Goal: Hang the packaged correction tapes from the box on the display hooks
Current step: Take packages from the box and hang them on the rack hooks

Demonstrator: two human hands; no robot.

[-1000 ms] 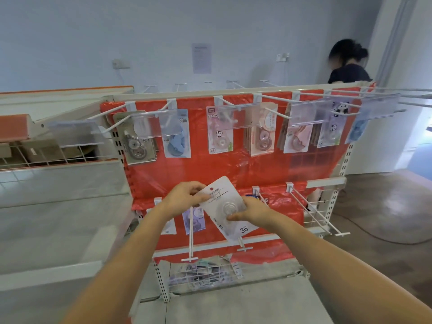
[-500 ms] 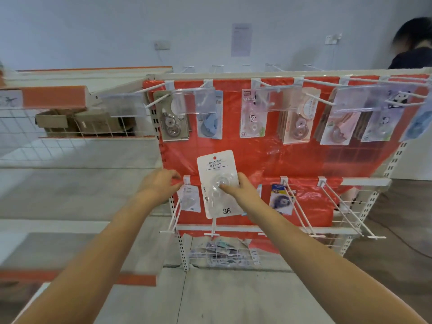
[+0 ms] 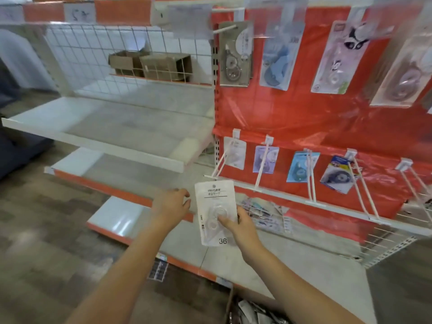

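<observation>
- The right hand [image 3: 240,226] pinches a white correction tape pack [image 3: 216,212] by its lower right part, thumb across the clear blister; held low like that, the punched hole at the top stays free for a hook
- The pack stands nearly upright, printed face to the camera, in front of the low shelf edge and just below the tip of the leftmost lower hook [image 3: 218,166]; it hangs on nothing yet
- The left hand [image 3: 171,203] holds nothing, its fingers loosely curled just beside the pack's left edge; probably waiting there to steady the pack or the hook
- That leftmost hook already carries a similar white pack [image 3: 236,154] at its back, so this looks the matching place; the tip slopes out toward the person, so the hole likely has to be lifted to it and slid back
- The box [image 3: 252,311] sits at the bottom edge with more packs inside; plenty seems left to hang
</observation>
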